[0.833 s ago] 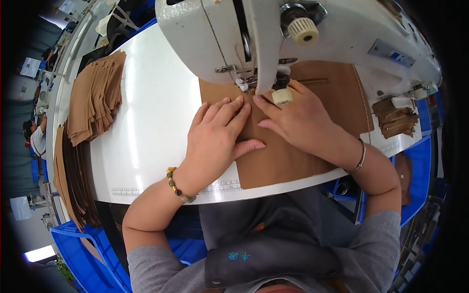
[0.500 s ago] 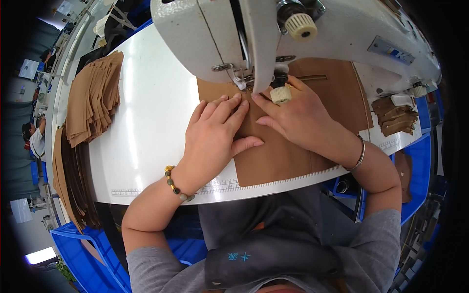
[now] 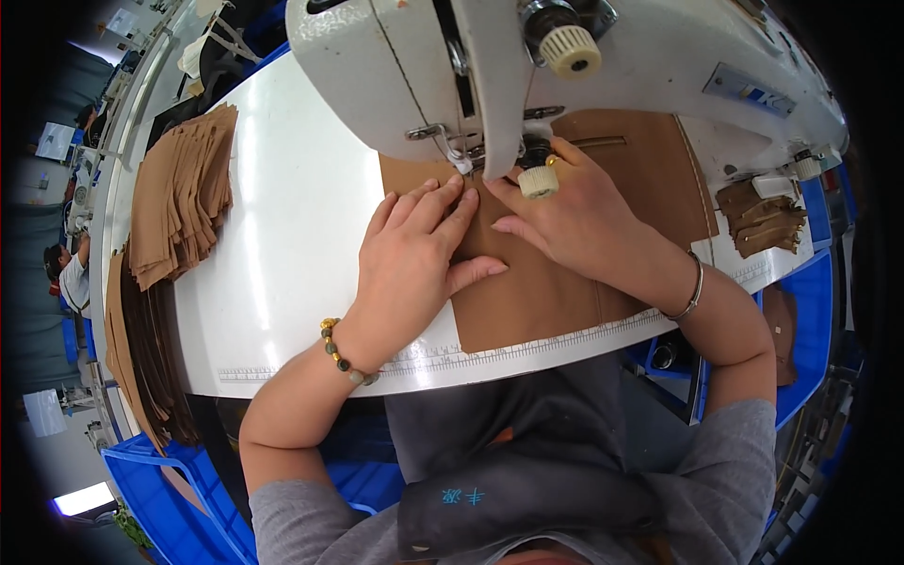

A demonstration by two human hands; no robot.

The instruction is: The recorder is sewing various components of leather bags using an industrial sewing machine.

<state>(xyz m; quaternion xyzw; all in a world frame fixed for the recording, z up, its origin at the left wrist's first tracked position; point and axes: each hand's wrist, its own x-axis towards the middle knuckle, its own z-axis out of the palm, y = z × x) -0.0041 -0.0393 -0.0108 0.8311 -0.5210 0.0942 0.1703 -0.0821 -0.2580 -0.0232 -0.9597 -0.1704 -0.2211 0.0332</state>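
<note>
A brown fabric panel [image 3: 532, 297] lies flat on the white table under the head of a sewing machine [image 3: 377, 89]. My left hand [image 3: 414, 247] presses on its left part, palm down, fingers stretched toward the needle area [image 3: 466, 162] and thumb out to the side. On the right, my right hand [image 3: 586, 212] rests on the same panel with index finger and thumb apart. Its index fingertip is close beside the needle area, and a cream knob [image 3: 539, 181] partly hides its other fingers. A slot-like opening [image 3: 598, 142] shows in the panel behind that hand.
Stacked brown fabric pieces [image 3: 179, 198] lie at the table's left, with longer pieces [image 3: 141, 348] hanging over the edge. Small brown pieces [image 3: 761, 221] sit at the right. A ruler strip [image 3: 282, 372] follows the front edge. Blue bins [image 3: 155, 485] stand below.
The panel has slid slightly away from me, its near edge now a little farther from the table's front. Both hands keep nearly the same pose. The whole view has shifted slightly.
</note>
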